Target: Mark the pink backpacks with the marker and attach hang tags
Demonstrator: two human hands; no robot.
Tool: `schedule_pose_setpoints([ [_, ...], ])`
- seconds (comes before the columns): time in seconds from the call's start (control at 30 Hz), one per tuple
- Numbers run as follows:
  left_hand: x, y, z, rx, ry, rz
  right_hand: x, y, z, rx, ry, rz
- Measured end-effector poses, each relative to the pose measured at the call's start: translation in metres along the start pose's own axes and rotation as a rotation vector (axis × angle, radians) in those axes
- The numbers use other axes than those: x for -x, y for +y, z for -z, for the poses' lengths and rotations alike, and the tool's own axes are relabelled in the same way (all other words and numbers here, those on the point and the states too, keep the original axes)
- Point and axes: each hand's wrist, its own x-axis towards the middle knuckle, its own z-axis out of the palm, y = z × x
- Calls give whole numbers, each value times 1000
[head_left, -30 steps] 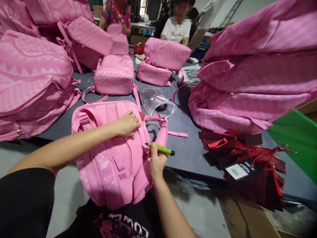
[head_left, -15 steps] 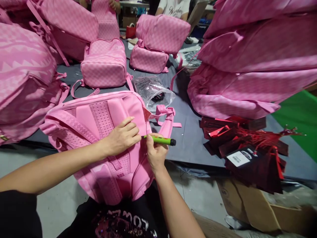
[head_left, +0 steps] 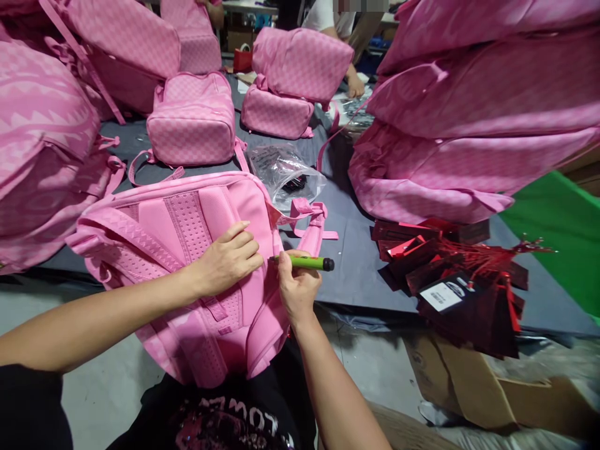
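A pink backpack (head_left: 187, 219) lies across the table edge and against my body, its padded back panel and straps facing up. My left hand (head_left: 235, 259) is on that panel with its fingers curled, gripping the fabric by the side seam. Close beside it, my right hand (head_left: 300, 287) holds a green marker pen (head_left: 307, 262) between thumb and fingers. The pen lies nearly level, its black end pointing right and its dark tip at the backpack's side edge. What the tip touches is too small to make out.
Pink backpacks (head_left: 190, 119) stand at the back and left, with a tall stack (head_left: 469, 112) at right. A clear plastic bag (head_left: 285, 175) and dark red hang tags (head_left: 450, 281) lie on the grey-covered table (head_left: 356, 269). Cardboard (head_left: 459, 381) lies below. Another person's hand (head_left: 355, 86) is across the table.
The pen and my right hand have shifted very slightly, still at the same edge. My left hand keeps its place on the backpack. Across the table, the other person's arm has reached down.
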Motion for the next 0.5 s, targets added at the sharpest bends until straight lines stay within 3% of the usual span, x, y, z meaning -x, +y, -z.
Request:
schedule_pose_setpoints([
  [0.5, 2, 1, 1, -4, -22, 16, 2, 1, 1, -41, -36, 7],
])
